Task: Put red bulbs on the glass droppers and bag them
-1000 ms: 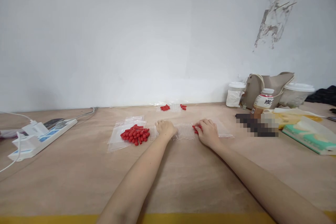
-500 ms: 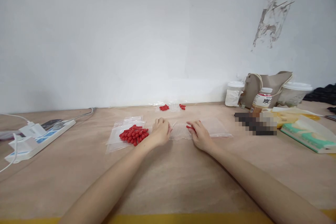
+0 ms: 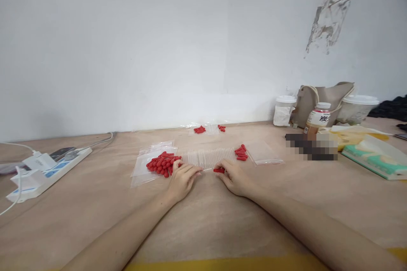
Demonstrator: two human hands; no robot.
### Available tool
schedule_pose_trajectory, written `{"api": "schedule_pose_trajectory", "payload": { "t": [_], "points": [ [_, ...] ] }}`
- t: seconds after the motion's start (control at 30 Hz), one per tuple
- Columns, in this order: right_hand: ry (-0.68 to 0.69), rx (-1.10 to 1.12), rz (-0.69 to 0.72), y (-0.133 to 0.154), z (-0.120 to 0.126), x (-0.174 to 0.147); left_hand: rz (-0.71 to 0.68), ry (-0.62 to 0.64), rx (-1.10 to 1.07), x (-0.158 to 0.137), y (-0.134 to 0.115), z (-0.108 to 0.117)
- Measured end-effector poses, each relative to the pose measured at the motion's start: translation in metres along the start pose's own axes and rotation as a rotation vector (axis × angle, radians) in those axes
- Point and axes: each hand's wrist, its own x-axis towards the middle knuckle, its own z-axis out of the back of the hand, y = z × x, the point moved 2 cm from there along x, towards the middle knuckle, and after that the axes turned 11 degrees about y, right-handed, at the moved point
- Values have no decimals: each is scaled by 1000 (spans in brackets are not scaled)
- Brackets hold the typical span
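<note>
The right hand (image 3: pixel 235 178) pinches a red bulb (image 3: pixel 218 170) between thumb and fingers; the left hand (image 3: pixel 184 178), its fingers bunched, pinches a thin clear tube (image 3: pixel 207 170) pointing at that bulb. Whether the two join cannot be told. Just beyond lies a row of clear tubes (image 3: pixel 210 156), with a small pile of red bulbs (image 3: pixel 241 153) on the right and a bigger heap (image 3: pixel 162 164) on the left, atop flat clear zip bags (image 3: pixel 141 171). Another clear bag (image 3: pixel 265 152) lies flat to the right. On the far right, a bottle (image 3: pixel 319 118) holds brown liquid, its label reading "炭", between two white-lidded cups (image 3: pixel 285 110).
</note>
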Motion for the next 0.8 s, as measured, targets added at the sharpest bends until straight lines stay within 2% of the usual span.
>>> {"api": "schedule_pose_trajectory", "payload": {
  "t": [0.43, 0.8],
  "points": [
    [15, 56, 34, 1, -2, -1, -89, 25, 43, -3, 3, -4],
    [-13, 59, 143, -6, -3, -2, -207, -20, -60, -3, 5, -9]
  ]
}}
